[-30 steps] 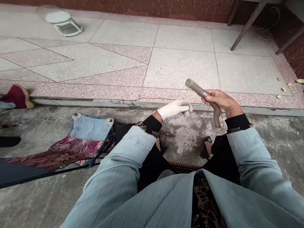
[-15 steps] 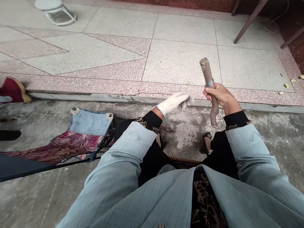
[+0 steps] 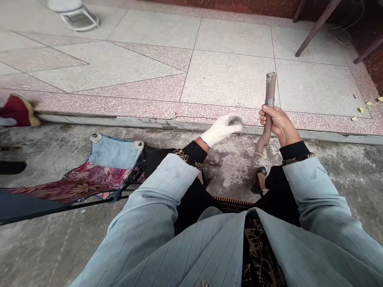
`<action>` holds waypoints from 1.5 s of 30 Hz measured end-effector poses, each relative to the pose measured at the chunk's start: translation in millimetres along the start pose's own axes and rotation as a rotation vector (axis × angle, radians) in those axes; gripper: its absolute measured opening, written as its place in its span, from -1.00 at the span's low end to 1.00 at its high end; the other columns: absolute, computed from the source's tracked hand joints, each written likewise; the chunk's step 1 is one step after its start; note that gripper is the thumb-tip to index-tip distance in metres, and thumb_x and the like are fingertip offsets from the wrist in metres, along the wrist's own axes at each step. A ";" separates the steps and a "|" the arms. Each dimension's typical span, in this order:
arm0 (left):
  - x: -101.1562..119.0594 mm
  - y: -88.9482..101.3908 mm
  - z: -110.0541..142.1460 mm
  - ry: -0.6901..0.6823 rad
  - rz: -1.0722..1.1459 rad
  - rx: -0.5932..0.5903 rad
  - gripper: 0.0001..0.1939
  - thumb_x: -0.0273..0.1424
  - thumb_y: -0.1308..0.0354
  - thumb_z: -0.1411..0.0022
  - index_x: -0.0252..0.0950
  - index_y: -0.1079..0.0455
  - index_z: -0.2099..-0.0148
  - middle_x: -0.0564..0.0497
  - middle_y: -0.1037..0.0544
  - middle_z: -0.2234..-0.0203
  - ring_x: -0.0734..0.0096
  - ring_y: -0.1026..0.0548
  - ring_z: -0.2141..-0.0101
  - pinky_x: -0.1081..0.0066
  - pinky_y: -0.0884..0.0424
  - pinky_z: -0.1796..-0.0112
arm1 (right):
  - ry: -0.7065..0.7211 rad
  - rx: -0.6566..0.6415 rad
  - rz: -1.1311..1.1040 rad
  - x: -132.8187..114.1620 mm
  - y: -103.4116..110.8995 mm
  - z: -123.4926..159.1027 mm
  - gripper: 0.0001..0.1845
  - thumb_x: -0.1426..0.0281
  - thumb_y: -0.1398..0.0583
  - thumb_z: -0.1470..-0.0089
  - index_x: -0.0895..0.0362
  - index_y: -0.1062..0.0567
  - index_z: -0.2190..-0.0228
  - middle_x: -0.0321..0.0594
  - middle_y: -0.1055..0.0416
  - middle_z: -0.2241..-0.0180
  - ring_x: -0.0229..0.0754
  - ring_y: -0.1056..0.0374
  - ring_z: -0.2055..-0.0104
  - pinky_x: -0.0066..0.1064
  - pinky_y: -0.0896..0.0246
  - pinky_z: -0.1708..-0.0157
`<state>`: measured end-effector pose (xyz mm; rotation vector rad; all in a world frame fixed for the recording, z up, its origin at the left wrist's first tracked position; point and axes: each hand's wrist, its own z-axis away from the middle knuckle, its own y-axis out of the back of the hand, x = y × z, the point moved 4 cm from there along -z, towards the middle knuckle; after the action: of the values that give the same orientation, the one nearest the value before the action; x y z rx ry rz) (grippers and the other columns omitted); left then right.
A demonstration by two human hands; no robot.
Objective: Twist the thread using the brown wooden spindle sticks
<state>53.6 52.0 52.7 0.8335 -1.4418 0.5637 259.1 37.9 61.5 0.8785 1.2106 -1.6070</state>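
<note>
Right hand (image 3: pixel 277 121): clenched round wire-bound stick (image 3: pixel 271 87) | left hand (image 3: pixel 223 129): gloved, curled, grip unclear

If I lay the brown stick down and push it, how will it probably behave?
The stick is likely stiff, since it shows no sag beyond the right hand. Its rounded upper part might let it roll, but the crooked lower end would probably make that rolling uneven.

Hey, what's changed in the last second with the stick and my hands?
The stick swung: top end up and rightward, lower end leftward. The right hand kept its grip. The gloved left hand stayed left of it; the stool didn't move.
</note>
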 end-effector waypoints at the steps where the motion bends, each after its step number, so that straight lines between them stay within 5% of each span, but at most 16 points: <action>1: -0.2 0.2 0.1 -0.010 0.006 0.010 -0.75 -0.40 -0.24 -0.13 -0.34 -0.48 0.11 -0.05 -0.58 0.21 0.55 -0.49 0.35 0.45 -0.44 0.27 | -0.011 -0.008 -0.013 1.6 -1.7 0.3 -0.62 0.30 -0.43 0.09 0.12 -0.33 0.42 -0.40 -0.25 0.53 -0.42 -0.16 0.56 -0.58 -0.16 0.61; 6: -2.2 -1.1 0.7 -0.014 0.027 0.018 -0.69 -0.35 -0.26 -0.13 -0.30 -0.51 0.05 -0.04 -0.60 0.15 0.46 -0.52 0.27 0.37 -0.45 0.18 | -0.041 -0.016 -0.040 10.0 -8.1 -1.6 -0.64 0.32 -0.42 0.09 0.13 -0.34 0.42 -0.41 -0.25 0.55 -0.42 -0.16 0.57 -0.59 -0.15 0.61; 9: -6.4 -0.6 -0.3 -0.013 0.138 0.070 -0.71 -0.23 -0.22 -0.21 -0.30 -0.52 0.10 -0.01 -0.59 0.38 0.53 -0.48 0.47 0.44 -0.43 0.36 | -0.073 -0.028 -0.027 19.4 -10.5 -5.0 -0.63 0.33 -0.43 0.12 0.13 -0.34 0.43 -0.40 -0.27 0.56 -0.41 -0.17 0.58 -0.58 -0.15 0.62; 12: -14.6 0.1 -2.8 0.021 0.340 0.143 -0.68 -0.14 -0.21 -0.22 -0.33 -0.48 0.21 0.15 -0.35 0.68 0.60 -0.26 0.70 0.48 -0.31 0.58 | -0.124 -0.045 0.046 30.8 -14.3 -6.4 -0.62 0.32 -0.44 0.15 0.14 -0.35 0.43 -0.38 -0.30 0.56 -0.40 -0.19 0.59 -0.56 -0.15 0.63; 17: -27.4 0.0 -5.0 0.164 0.582 0.279 -0.77 -0.24 -0.17 -0.23 -0.33 -0.37 0.28 0.15 -0.38 0.65 0.58 -0.37 0.66 0.48 -0.42 0.56 | -0.153 -0.153 0.174 35.5 -32.1 2.2 -0.67 0.38 -0.43 0.19 0.18 -0.44 0.40 -0.42 -0.27 0.63 -0.40 -0.17 0.61 -0.56 -0.15 0.62; 23: -34.7 -7.5 -3.6 0.293 0.542 0.142 -0.73 -0.22 -0.20 -0.24 -0.35 -0.33 0.34 0.10 -0.43 0.67 0.49 -0.46 0.65 0.45 -0.45 0.54 | -0.184 -0.180 0.370 31.5 -42.4 8.5 -0.75 0.40 -0.41 0.13 0.21 -0.53 0.36 -0.44 -0.21 0.74 -0.40 -0.07 0.70 -0.53 0.03 0.71; 29: -35.4 -5.5 -2.5 0.272 0.431 0.095 -0.63 -0.16 -0.22 -0.25 -0.38 -0.43 0.10 -0.02 -0.56 0.47 0.48 -0.56 0.49 0.45 -0.51 0.39 | -0.169 -0.108 0.392 27.9 -31.6 4.7 -0.79 0.36 -0.39 0.06 0.18 -0.48 0.47 -0.40 -0.21 0.77 -0.38 -0.09 0.71 -0.53 -0.02 0.71; 33: -18.6 8.1 -2.3 0.104 0.329 0.216 -0.47 -0.14 -0.25 -0.22 -0.17 -0.31 -0.18 -0.05 -0.54 0.13 0.47 -0.58 0.31 0.42 -0.52 0.27 | -0.245 -0.065 0.390 25.8 -25.9 7.4 -0.83 0.42 -0.37 0.05 0.19 -0.48 0.46 -0.41 -0.17 0.77 -0.40 -0.05 0.72 -0.54 0.01 0.74; 38: 4.9 22.9 -0.1 -0.116 0.025 0.221 -0.59 -0.16 -0.36 -0.11 -0.24 -0.49 0.04 -0.14 -0.44 -0.09 0.26 -0.48 -0.01 0.38 -0.46 0.10 | -0.295 -0.074 0.364 27.7 -24.1 7.8 -0.81 0.43 -0.39 0.08 0.20 -0.48 0.49 -0.38 -0.20 0.76 -0.38 -0.09 0.71 -0.53 -0.03 0.74; 41: 6.8 26.3 0.5 -0.124 -0.034 0.179 -0.71 -0.17 -0.31 -0.15 -0.31 -0.49 0.26 -0.14 -0.54 0.11 0.32 -0.52 0.11 0.38 -0.45 0.13 | -0.314 -0.079 0.358 28.9 -22.7 7.0 -0.81 0.42 -0.39 0.09 0.23 -0.49 0.49 -0.38 -0.19 0.77 -0.38 -0.09 0.71 -0.54 -0.03 0.74; 45: -4.6 21.6 -0.3 0.108 0.044 0.215 -0.66 -0.14 -0.16 -0.27 -0.34 -0.40 0.36 -0.01 -0.49 0.53 0.54 -0.44 0.52 0.52 -0.38 0.44 | -0.324 -0.174 0.293 30.1 -28.0 9.4 -0.73 0.40 -0.41 0.12 0.28 -0.56 0.35 -0.44 -0.15 0.75 -0.40 -0.06 0.71 -0.54 -0.01 0.74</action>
<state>36.6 66.1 51.5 0.9275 -1.3189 0.7960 222.5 24.5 45.4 0.6228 0.9294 -1.3247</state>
